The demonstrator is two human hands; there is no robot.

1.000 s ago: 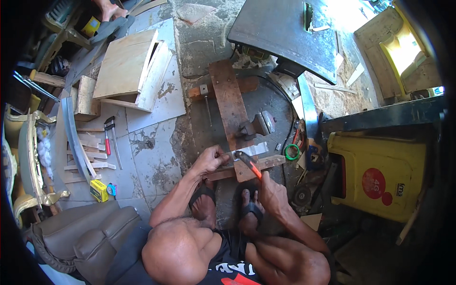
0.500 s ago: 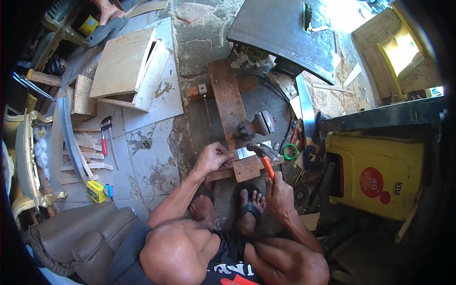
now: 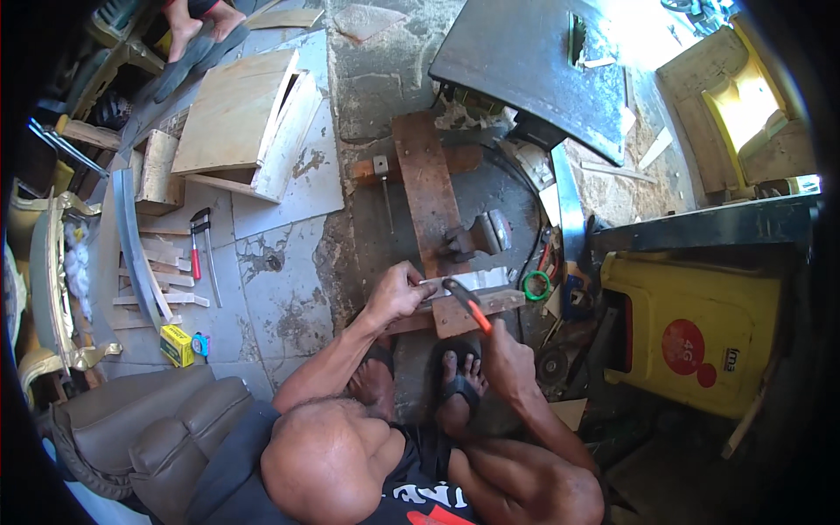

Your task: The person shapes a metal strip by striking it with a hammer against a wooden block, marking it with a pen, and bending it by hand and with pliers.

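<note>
My left hand [image 3: 398, 293] pinches the left end of a flat pale metal strip [image 3: 468, 282] lying across the near end of a reddish wooden plank [image 3: 429, 192]. In my right hand [image 3: 507, 354] is a tool with an orange handle [image 3: 468, 304], its dark head resting over the strip. A short wooden block [image 3: 490, 306] lies under the strip. Both my feet in sandals [image 3: 455, 385] stand just below the plank's end.
A small dark vise [image 3: 464, 241] sits on the plank. A plywood box [image 3: 241, 122] lies up left, a hacksaw [image 3: 201, 249] and wood offcuts left, a yellow plastic cabinet [image 3: 691, 332] right, a dark table top [image 3: 542, 61] above. Another person's feet [image 3: 197, 26] show top left.
My right hand has swung the orange-handled tool from right of the strip back onto it. My left hand stays on the strip's left end.
</note>
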